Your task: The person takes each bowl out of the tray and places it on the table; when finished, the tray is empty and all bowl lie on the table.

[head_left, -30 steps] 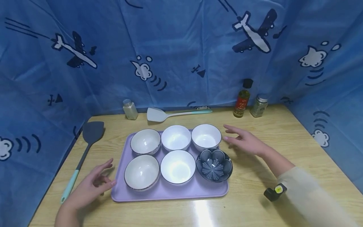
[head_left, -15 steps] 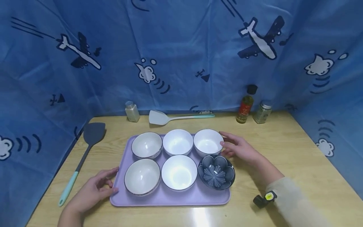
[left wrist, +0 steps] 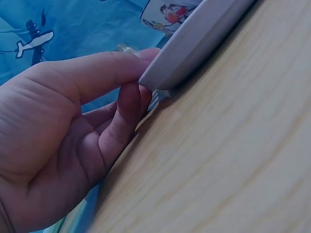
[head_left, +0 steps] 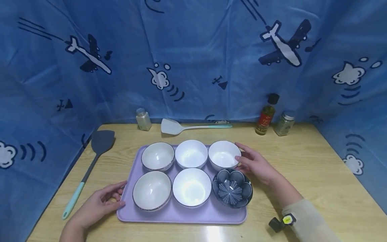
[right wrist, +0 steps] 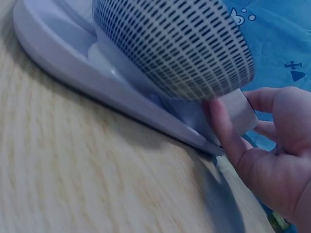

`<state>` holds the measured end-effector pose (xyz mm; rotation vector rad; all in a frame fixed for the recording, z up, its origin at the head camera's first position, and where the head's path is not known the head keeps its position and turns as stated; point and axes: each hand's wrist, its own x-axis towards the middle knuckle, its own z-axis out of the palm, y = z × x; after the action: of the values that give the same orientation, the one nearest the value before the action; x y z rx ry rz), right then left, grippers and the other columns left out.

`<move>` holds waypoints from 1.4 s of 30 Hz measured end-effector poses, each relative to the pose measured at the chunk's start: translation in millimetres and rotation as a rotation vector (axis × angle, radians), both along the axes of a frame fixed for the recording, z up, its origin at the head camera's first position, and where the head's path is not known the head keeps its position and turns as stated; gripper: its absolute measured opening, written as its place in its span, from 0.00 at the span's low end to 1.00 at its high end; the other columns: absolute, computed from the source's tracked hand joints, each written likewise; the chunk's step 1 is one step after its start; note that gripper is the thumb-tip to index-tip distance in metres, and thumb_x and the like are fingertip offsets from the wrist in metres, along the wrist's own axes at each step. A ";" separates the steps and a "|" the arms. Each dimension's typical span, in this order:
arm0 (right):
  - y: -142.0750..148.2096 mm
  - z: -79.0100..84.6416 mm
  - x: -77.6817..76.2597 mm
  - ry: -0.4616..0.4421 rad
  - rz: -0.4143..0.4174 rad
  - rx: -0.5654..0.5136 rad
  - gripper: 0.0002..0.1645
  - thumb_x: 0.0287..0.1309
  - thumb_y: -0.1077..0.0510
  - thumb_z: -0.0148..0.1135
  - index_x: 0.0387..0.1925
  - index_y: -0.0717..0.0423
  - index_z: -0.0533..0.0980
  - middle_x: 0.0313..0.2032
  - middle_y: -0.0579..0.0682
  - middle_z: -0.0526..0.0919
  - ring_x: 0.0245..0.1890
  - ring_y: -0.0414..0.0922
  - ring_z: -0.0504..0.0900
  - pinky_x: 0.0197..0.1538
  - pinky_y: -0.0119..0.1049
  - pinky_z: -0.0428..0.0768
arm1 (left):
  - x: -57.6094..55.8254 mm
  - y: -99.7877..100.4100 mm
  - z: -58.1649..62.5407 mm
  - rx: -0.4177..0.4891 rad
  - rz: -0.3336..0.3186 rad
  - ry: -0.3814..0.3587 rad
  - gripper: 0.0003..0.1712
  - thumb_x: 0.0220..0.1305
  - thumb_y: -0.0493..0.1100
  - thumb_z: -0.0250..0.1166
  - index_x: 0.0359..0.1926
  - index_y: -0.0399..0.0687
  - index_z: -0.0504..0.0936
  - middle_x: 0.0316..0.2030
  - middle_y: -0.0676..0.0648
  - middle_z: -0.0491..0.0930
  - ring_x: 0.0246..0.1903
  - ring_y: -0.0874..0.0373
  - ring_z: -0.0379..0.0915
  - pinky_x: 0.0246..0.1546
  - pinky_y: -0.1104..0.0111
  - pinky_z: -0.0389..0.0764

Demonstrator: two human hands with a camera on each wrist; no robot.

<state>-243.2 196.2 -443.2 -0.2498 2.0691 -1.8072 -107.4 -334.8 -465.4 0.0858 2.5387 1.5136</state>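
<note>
Left grip [head_left: 98, 205] and right grip [head_left: 256, 165] have both come inward since the earlier frame, from hovering beside their things to touching them. My left grip is narrow, pinching the rim of the lavender tray [head_left: 196, 215] at about nine o'clock; I judge that so low an edge offers little else to take. My right grip holds the rear right white bowl [head_left: 224, 154], which stands on the tray at two o'clock, with digits on both sides of its rim. I have it on the outer side, likely because the neighbouring bowls crowd the others; how hard it presses I cannot tell.

Nearer me, at four o'clock, the dark petal bowl [head_left: 232, 190] sits just beside it. Two rows of three probably suit the tray's oblong shape, with the cream bowls [head_left: 152, 190] at eight and ten. Off the tray, on the bench [head_left: 308, 164], the white spatula [head_left: 171, 127] lies at twelve and the dark spatula [head_left: 102, 143] at ten, presumably kept out of my arms' way.
</note>
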 end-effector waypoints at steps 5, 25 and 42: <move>-3.9 -0.4 -0.2 -0.040 -0.053 -0.070 0.42 0.68 0.61 0.58 0.78 0.50 0.52 0.68 0.73 0.63 0.35 0.44 0.84 0.42 0.33 0.85 | -0.1 -1.7 3.0 -0.007 0.006 -0.021 0.40 0.58 0.45 0.74 0.70 0.43 0.70 0.50 0.40 0.76 0.41 0.63 0.77 0.41 0.73 0.79; 26.4 25.2 -4.8 -0.019 -0.174 -0.197 0.44 0.68 0.67 0.56 0.79 0.54 0.49 0.65 0.72 0.62 0.36 0.41 0.87 0.43 0.34 0.85 | 1.5 -0.8 1.4 0.003 0.024 -0.082 0.43 0.57 0.44 0.75 0.71 0.42 0.68 0.51 0.40 0.76 0.42 0.63 0.76 0.40 0.73 0.79; 65.0 15.7 -17.3 -0.035 -0.309 -0.189 0.45 0.70 0.67 0.52 0.80 0.55 0.42 0.71 0.74 0.51 0.36 0.38 0.86 0.43 0.30 0.84 | 2.2 1.3 1.7 -0.010 0.001 -0.035 0.42 0.56 0.44 0.75 0.70 0.40 0.69 0.50 0.39 0.76 0.41 0.64 0.76 0.39 0.73 0.79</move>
<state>-260.4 261.1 -427.5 0.0558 2.0015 -2.1739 -105.3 -333.6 -463.7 0.0564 2.5196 1.4890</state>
